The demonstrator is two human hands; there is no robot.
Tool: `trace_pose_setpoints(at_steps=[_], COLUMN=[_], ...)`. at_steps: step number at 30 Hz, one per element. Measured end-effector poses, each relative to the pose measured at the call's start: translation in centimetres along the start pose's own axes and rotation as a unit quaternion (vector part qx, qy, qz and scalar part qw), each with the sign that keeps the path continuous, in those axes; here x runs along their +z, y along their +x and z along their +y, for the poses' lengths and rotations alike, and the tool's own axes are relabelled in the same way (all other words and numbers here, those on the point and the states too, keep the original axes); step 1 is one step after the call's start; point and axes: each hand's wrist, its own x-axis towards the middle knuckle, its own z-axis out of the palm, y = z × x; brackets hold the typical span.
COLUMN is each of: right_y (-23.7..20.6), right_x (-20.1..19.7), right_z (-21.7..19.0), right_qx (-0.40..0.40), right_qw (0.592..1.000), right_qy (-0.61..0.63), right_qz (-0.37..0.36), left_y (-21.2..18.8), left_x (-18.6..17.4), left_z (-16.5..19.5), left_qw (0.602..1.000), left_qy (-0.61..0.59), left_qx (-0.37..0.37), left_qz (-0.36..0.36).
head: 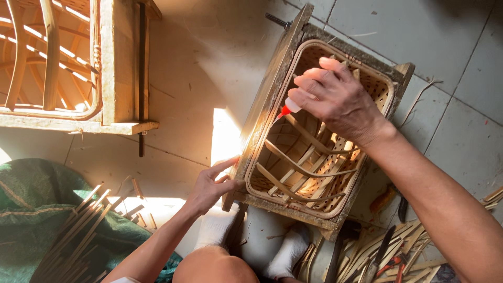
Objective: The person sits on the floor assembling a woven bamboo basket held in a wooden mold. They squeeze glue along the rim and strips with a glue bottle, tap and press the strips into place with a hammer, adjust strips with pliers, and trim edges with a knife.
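Nearest me, at 6 o'clock: my knee and both feet in white socks [217,226] on the floor. Bundle of thin bamboo strips [78,225] at 8 o'clock, lying on a green cloth [31,194]. More loose strips w/ a few hand tools [390,251] at 4–5 o'clock; tool types too dark to tell.

My left hand [209,186] was at approx. 7 o'clock of centre, fingers spread, thumb and fingertips pressed on the near-left corner of the wooden frame [262,110]. It was not closed round anything, just bracing.

The frame held a woven bamboo basket [309,162], open side up, tilted twd 1 o'clock, curved ribs crossing inside.

My right hand [335,97] was over the basket's far rim at 1 o'clock, closed around a small glue bottle [289,107], red nozzle pointing to 8 o'clock at the inner left rim.

Farthest, at 10–11 o'clock: second wooden frame w/ basket [57,63] on the tile floor [450,47].
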Motion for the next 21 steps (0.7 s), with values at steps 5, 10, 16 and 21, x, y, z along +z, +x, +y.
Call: trace_pose_setpoints(at_steps=[5,10,16,21], right_y=[0.3,1.2,1.8,1.9], right_x=[0.2,0.6,0.4,1.0], right_z=[1.4,1.4,2.5,4.0], right_qx=[0.016,0.005,-0.022,-0.015], right_qw=[0.999,1.000,1.000,1.000], right_qy=[0.035,0.018,0.009,-0.013], right_qz=[0.006,0.001,-0.009,-0.002], left_y=[0.3,0.6,1.0,1.1], left_x=[0.0,-0.2,-0.4,-0.5], left_z=[0.1,0.1,0.3,0.4], left_qw=[1.000,1.000,1.000,0.999], left_qy=[-0.004,0.007,0.006,0.006], left_qx=[-0.001,-0.017,-0.026,-0.038], left_qz=[0.004,0.003,0.003,0.002])
